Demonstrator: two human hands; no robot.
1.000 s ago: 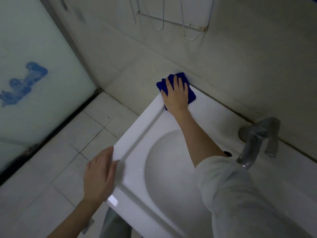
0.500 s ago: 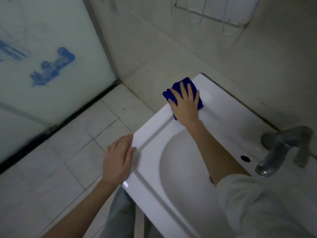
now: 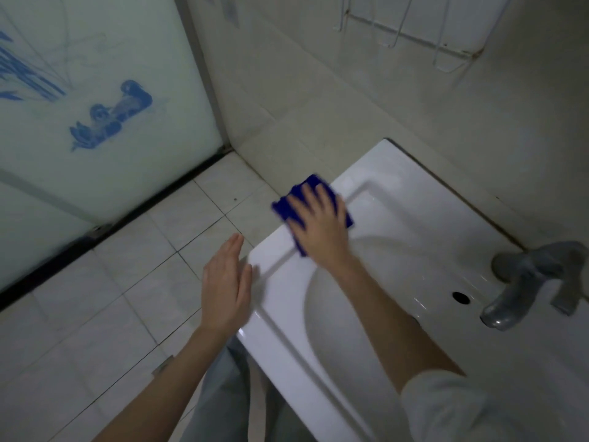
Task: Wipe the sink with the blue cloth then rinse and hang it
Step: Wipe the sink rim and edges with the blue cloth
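A white rectangular sink [image 3: 408,186] fills the right half of the head view. On its left rim lies the blue cloth [image 3: 283,207], folded, with my right hand [image 3: 318,224] pressed flat on top of it and covering most of it. My left hand [image 3: 224,290] rests flat, fingers together, against the sink's outer left edge and holds nothing. The basin below my right forearm looks wet and bare.
A grey metal faucet [image 3: 522,288] stands at the sink's right, with an overflow hole [image 3: 461,297] beside it. A white wire rack [image 3: 414,33] hangs on the tiled wall above. A frosted glass door [image 3: 95,106] with a blue print borders the tiled floor [image 3: 111,298] on the left.
My right hand has slid the blue cloth from the sink's far left corner toward me along the left rim. My left hand stays at the sink's edge.
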